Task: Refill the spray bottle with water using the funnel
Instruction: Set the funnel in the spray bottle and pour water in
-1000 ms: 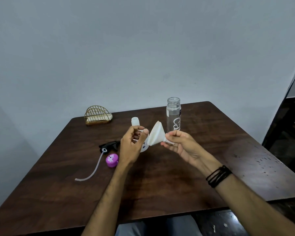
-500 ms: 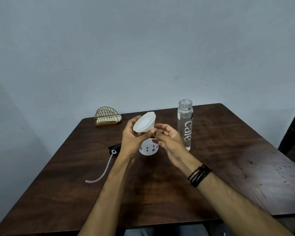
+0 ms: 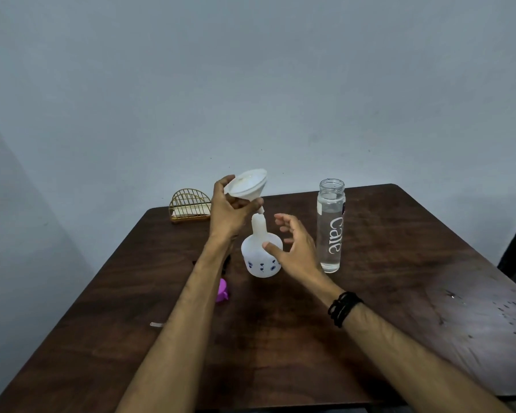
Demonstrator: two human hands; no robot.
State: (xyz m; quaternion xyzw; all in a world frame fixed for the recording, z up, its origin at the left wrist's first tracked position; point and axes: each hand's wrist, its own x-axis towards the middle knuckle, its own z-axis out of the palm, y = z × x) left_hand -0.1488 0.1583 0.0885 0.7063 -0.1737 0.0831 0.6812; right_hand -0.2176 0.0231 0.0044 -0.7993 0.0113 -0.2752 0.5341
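My left hand (image 3: 230, 210) has a firm grip on the funnel (image 3: 248, 186), spout tip right over the spray bottle (image 3: 261, 254) neck. My right hand (image 3: 295, 248) hovers wide beside the bottle, water bottle (image 3: 330, 228) just beyond on the table (image 3: 399, 308).

Left hand (image 3: 230, 210) is raised, fingers curled in a grip; right hand (image 3: 295, 248) sits lower beside it, fingers spread and loosely bent, thumb forward, black bands on that wrist.
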